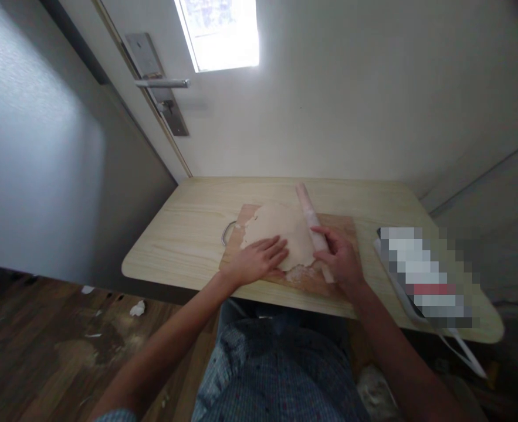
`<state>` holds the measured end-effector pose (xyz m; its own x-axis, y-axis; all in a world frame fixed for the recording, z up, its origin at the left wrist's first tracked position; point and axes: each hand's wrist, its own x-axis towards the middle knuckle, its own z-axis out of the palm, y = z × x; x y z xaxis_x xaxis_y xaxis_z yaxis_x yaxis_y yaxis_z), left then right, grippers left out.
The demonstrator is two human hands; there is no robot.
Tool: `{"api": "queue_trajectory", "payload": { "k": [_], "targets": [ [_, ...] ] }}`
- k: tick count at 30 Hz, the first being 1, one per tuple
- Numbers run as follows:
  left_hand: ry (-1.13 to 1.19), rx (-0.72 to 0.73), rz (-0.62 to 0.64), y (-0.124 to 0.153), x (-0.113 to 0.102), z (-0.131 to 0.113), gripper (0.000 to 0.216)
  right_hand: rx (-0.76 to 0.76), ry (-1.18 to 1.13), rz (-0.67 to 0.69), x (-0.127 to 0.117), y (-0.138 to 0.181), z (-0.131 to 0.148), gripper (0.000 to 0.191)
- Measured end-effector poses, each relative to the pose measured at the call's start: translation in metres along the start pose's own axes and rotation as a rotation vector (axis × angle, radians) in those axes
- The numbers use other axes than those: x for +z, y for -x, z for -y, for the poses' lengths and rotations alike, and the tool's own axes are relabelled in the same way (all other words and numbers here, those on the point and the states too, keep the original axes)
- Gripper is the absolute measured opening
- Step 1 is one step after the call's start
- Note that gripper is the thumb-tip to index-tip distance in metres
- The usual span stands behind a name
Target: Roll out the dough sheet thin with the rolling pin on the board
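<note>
A flat, rolled-out sheet of dough [280, 225] with ragged edges lies on a wooden cutting board [344, 231]. My left hand [259, 258] rests on the dough's near left part, its fingers stretched out and holding nothing. In my right hand [338, 258] is a wooden rolling pin [307, 205], gripped near its closer end. The pin slants away from me along the right edge of the dough, and its far end reaches past the board. Loose flour [300, 273] is scattered on the board at the dough's near edge.
The board has a metal handle [227, 232] on its left side. On the right of the light wooden table [162, 234] lies a blurred-out device [421, 275] with a white cable [465, 351]. A door with a lever handle [164, 84] stands behind the table.
</note>
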<state>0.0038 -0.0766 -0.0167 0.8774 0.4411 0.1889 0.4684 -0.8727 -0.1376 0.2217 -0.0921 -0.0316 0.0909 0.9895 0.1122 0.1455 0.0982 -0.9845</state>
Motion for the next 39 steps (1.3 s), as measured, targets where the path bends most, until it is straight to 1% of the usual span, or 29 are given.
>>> {"api": "queue_trajectory", "payload": {
  "k": [2,4,8,11,16,20,26,29,32,35,37,39],
  "targets": [
    [-0.075,0.116,-0.074,0.001,-0.001,-0.001,0.03,0.018,-0.037,-0.011,0.001,0.001,0.001,0.049],
    [-0.128,0.158,-0.153,0.003,-0.003,-0.004,0.025,0.038,-0.069,-0.028,0.002,0.002,0.003,0.049],
    [-0.151,0.051,-0.321,0.005,-0.001,-0.009,0.018,0.059,-0.113,-0.048,0.003,0.002,0.004,0.048],
    [-0.155,0.012,-0.394,0.005,0.003,-0.011,0.016,0.063,-0.119,-0.054,0.002,0.0,0.003,0.048],
    [-0.168,0.001,-0.41,0.002,0.002,-0.017,0.018,0.078,-0.138,-0.077,0.0,-0.002,0.0,0.049],
    [-0.132,0.0,-0.417,0.0,-0.002,-0.032,0.018,0.07,-0.114,-0.103,0.0,-0.002,-0.001,0.048],
    [-0.101,-0.041,-0.343,0.002,0.0,-0.049,0.022,0.008,-0.061,-0.094,0.0,-0.002,-0.005,0.046],
    [-0.07,-0.051,-0.322,0.007,0.001,-0.05,0.022,-0.039,0.007,-0.025,-0.003,-0.002,-0.002,0.052],
    [-0.005,-0.045,-0.319,0.013,-0.003,-0.047,0.028,-0.136,0.215,0.099,-0.008,-0.002,0.007,0.063],
    [0.004,-0.058,-0.252,0.016,-0.01,-0.041,0.038,-0.34,0.52,0.28,-0.013,-0.001,0.018,0.07],
    [-0.029,-0.113,-0.196,0.014,-0.012,-0.037,0.043,-0.483,0.699,0.416,-0.015,0.0,0.024,0.07],
    [-0.057,-0.19,-0.145,0.011,-0.011,-0.033,0.048,-0.565,0.848,0.502,-0.016,0.001,0.026,0.067]
  ]
}}
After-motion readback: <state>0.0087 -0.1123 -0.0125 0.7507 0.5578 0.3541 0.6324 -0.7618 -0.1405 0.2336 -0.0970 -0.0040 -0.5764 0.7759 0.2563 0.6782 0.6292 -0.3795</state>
